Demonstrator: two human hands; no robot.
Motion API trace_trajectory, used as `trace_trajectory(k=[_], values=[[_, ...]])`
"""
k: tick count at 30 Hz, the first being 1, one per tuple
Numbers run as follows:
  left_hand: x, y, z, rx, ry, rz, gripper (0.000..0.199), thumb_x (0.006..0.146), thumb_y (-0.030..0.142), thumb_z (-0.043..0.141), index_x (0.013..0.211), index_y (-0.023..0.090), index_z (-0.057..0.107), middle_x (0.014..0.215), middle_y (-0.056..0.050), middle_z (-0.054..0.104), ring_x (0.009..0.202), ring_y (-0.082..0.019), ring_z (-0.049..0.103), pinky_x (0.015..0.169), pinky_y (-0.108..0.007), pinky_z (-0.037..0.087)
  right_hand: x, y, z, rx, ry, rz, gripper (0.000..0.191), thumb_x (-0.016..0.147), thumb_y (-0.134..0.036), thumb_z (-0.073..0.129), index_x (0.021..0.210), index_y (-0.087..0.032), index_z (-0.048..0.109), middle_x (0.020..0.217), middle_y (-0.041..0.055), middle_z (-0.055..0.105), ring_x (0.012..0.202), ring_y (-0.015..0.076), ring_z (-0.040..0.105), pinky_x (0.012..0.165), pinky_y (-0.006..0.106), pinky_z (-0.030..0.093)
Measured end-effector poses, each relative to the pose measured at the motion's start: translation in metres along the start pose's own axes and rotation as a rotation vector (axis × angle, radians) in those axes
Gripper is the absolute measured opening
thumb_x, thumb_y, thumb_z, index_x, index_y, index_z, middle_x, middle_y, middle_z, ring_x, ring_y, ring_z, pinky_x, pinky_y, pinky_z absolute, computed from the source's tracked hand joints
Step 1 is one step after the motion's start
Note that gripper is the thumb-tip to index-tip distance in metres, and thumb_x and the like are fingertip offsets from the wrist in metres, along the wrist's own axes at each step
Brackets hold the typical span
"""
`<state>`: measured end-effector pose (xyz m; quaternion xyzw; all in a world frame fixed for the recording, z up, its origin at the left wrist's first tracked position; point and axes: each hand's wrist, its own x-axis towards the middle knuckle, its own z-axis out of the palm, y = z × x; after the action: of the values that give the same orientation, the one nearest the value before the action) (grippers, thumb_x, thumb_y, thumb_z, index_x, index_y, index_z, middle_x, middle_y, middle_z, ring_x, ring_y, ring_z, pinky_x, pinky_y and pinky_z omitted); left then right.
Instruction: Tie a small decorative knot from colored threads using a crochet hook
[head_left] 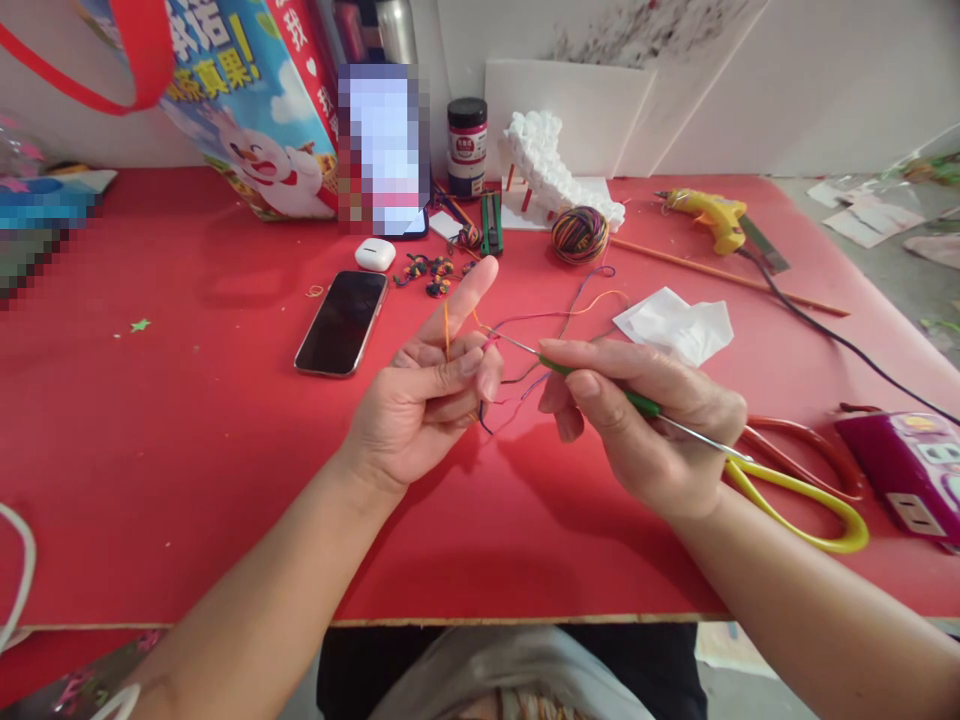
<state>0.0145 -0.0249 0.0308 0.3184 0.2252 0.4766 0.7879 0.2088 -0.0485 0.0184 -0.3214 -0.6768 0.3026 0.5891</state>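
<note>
Holding the crochet hook point(641, 403) in a pen-like grip, our right hand point(660, 420) has its thumb and fingers closed on the green handle. The hook's long axis slants from the near right corner's side of the red tabletop point(420, 580) towards the far left, its thin front end reaching the yarn point(448, 330) at our left fingertips. Our left hand point(397, 410) is partly closed, thumb and fingers pinching the yarn, index finger raised with an orange strand against it. Whether the tip has caught a strand, we cannot tell. Loose strands trail between our hands; the yarn ball point(580, 235) sits beyond them, towards the far edge. Scissors point(810, 510) lie beside our right wrist, towards the right edge.
</note>
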Motion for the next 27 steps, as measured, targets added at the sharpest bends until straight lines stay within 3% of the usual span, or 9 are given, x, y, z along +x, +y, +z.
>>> trace_trajectory(k=[9,13,18,23,27], values=[[-0.001,-0.002,0.000,0.017,-0.010,-0.006,0.096,0.091,0.006,0.073,0.173,0.034,0.033,0.065,0.003,0.069,0.043,-0.005,0.027,0.040,-0.015,0.021,0.004,-0.001,0.000,-0.003,-0.021,-0.025,0.028,0.099,-0.012,0.068,0.116,-0.025,0.085,0.071,0.0003,0.073,0.053,0.0129,0.065,0.054,0.030,0.056],[-0.001,-0.005,0.003,0.067,0.023,0.025,0.093,0.092,0.008,0.074,0.174,0.030,0.034,0.066,0.000,0.070,0.046,-0.006,0.031,0.040,-0.015,0.023,0.002,-0.003,0.003,-0.117,-0.049,-0.017,0.027,0.100,-0.011,0.065,0.113,-0.025,0.084,0.077,0.0024,0.077,0.058,0.0145,0.068,0.058,0.030,0.059],[0.002,-0.011,0.003,0.026,0.044,0.006,0.097,0.093,0.006,0.071,0.175,0.032,0.027,0.067,0.002,0.070,0.042,-0.004,0.025,0.040,-0.014,0.022,-0.004,0.000,0.014,-0.260,0.013,-0.057,0.029,0.099,-0.009,0.064,0.119,-0.024,0.079,0.091,0.0060,0.080,0.075,0.0180,0.075,0.073,0.032,0.065],[0.003,-0.011,0.003,-0.046,0.027,-0.042,0.097,0.091,0.004,0.071,0.175,0.033,0.030,0.067,0.004,0.069,0.040,-0.003,0.019,0.039,-0.014,0.019,-0.009,0.003,0.017,-0.293,-0.006,-0.169,0.035,0.100,-0.008,0.063,0.129,-0.023,0.074,0.097,0.0074,0.079,0.079,0.0183,0.075,0.073,0.032,0.065],[0.002,-0.008,0.002,-0.010,0.020,-0.021,0.096,0.092,0.004,0.071,0.175,0.030,0.030,0.066,0.002,0.069,0.041,-0.003,0.021,0.040,-0.014,0.020,-0.010,0.003,0.009,-0.164,-0.022,-0.026,0.031,0.102,-0.014,0.064,0.131,-0.022,0.073,0.098,0.0074,0.080,0.075,0.0169,0.074,0.069,0.031,0.063]])
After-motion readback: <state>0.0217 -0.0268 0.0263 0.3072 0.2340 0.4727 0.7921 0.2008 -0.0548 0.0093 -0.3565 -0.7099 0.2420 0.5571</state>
